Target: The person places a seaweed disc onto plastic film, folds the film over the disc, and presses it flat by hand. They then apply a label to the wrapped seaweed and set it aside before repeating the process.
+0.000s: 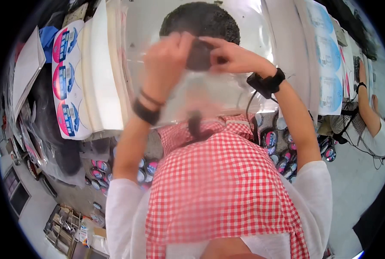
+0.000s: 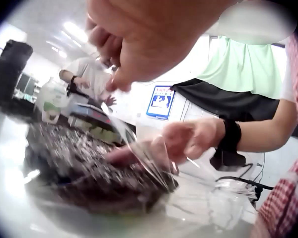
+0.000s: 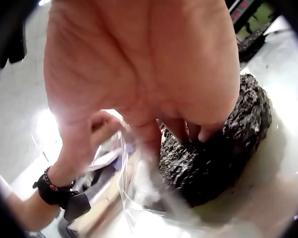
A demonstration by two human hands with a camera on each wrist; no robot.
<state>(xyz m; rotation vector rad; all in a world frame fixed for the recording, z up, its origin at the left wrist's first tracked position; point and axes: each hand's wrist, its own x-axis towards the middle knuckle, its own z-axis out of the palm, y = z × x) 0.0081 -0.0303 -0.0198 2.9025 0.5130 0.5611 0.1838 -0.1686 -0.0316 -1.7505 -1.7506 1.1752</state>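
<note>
A thick, round, blackish cake of flaky material, which looks like dried seaweed, lies on the table beyond both hands. Clear plastic film, like a bag, hangs over its near side. My left hand, blurred, pinches the film's upper edge between thumb and fingers, above the cake. Opposite it, my right hand has its forefinger stretched leftward over the cake, the other fingers bent. In the left wrist view the film crosses in front of that hand; whether it grips the film I cannot tell.
Stacks of printed label sheets stand left, and more sheets right. A red checked apron covers my front. Many small round labelled packs lie below the table edge. Another person's arm shows far right.
</note>
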